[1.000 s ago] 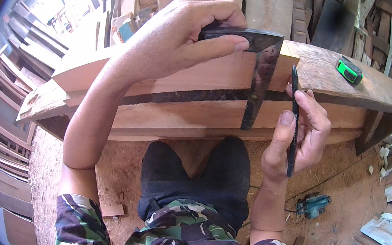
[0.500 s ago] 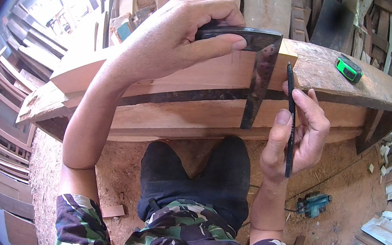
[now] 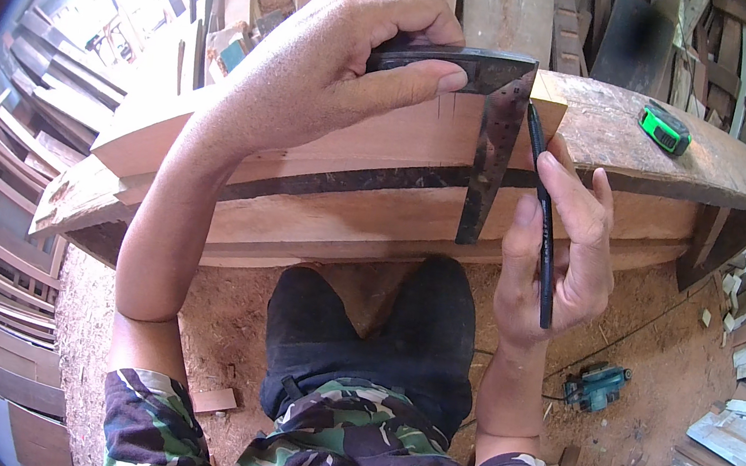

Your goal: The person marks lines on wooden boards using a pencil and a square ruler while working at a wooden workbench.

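My left hand [image 3: 338,76] presses a dark metal try square [image 3: 490,145] against a long reddish wooden plank [image 3: 323,178], gripping its handle along the plank's top edge. The square's blade hangs down over the plank's front face. My right hand [image 3: 561,250] holds a black pencil [image 3: 540,209] upright, its tip touching the plank's top edge just right of the blade.
A green tape measure [image 3: 664,128] lies on the plank's right end. A teal power tool [image 3: 595,386] with a cord sits on the sawdust floor at lower right. Stacked boards and offcuts fill the left, back and right sides.
My right hand has slid the pencil upward along the blade's right edge toward the plank's top. The left hand and the square stay put.
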The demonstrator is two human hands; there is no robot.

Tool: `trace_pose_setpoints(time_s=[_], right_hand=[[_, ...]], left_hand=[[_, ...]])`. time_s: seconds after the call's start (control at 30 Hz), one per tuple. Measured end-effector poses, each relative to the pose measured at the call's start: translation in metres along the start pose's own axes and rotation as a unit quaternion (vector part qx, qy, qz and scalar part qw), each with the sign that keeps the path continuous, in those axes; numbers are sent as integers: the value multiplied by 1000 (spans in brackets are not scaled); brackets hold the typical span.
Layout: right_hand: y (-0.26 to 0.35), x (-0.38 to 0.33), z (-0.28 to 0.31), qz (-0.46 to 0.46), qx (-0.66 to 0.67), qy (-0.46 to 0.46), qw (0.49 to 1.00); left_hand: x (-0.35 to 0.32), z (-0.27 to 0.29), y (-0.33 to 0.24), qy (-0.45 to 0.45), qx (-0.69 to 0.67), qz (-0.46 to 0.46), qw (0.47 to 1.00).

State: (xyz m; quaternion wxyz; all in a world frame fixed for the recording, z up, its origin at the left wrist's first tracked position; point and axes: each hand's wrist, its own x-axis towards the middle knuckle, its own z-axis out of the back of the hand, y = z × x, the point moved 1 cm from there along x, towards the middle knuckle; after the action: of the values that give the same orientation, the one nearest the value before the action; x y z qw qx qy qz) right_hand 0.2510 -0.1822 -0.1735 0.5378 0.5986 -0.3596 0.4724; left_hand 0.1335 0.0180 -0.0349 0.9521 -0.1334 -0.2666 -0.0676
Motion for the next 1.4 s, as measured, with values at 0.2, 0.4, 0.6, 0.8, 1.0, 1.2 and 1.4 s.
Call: trace_pose_setpoints(time_s=[0.2,0.4,0.6,0.8,1.0,1.2,1.4], right_hand=[[0,0,0,-10,6,-9,1000],[2,2,2,9,-19,-1,1000],[-3,-8,5,-6,26,-13,1000],[-25,24,-4,-201,128,-6,971],[-50,46,-25,-241,193,80,948],[-45,45,-35,-221,209,95,948],[-51,31,-35,-222,272,25,936]], left_hand=[[1,-1,3,-13,4,-33,999],[-1,1,-1,-1,7,-3,1000],[-1,-1,3,-24,8,-37,999],[0,3,-2,-2,7,-6,1000],[-4,3,21,-46,32,19,998],[-10,14,28,-11,25,45,999],[0,13,28,10,21,23,999]])
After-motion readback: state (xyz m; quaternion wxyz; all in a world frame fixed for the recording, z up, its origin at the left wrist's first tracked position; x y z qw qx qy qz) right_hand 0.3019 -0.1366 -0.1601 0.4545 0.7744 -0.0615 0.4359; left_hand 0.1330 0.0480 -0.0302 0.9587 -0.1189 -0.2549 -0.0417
